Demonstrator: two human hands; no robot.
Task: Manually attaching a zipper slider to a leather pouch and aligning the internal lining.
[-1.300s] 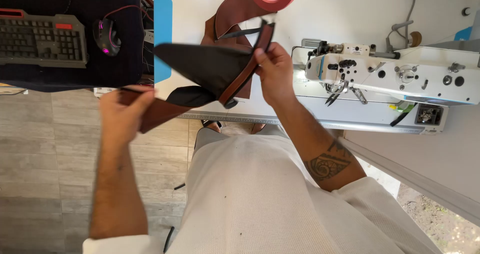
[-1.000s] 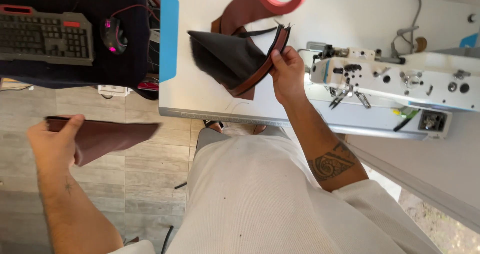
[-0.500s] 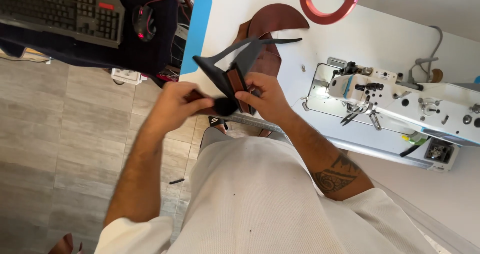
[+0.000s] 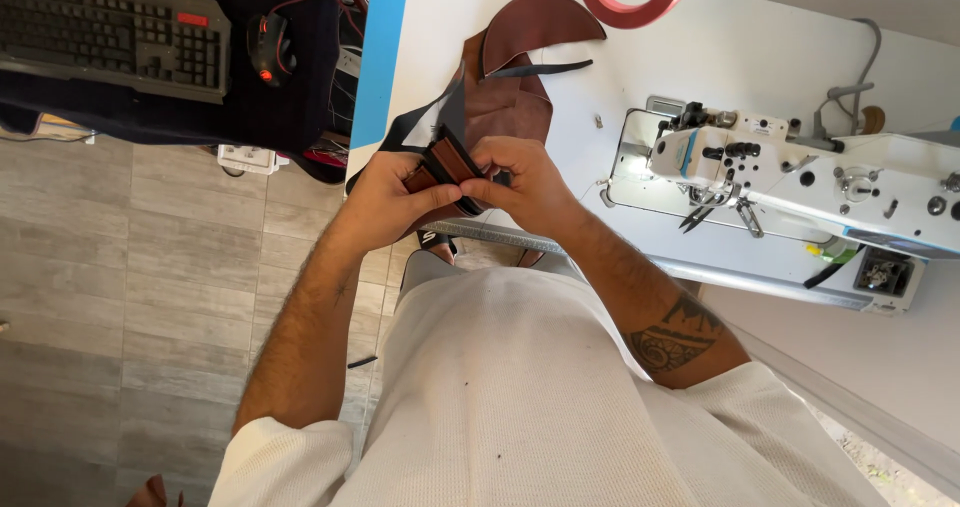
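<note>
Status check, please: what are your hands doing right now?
Left hand and right hand both pinch brown strap. Leather piece lies beyond on table. Nothing in the way.

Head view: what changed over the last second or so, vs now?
The left hand, earlier out over the floor with a separate brown piece, has come in; that piece is gone from view. Both hands now pinch the folded brown and black leather piece. The right hand kept hold throughout. The sewing machine and red ring stayed put.
</note>
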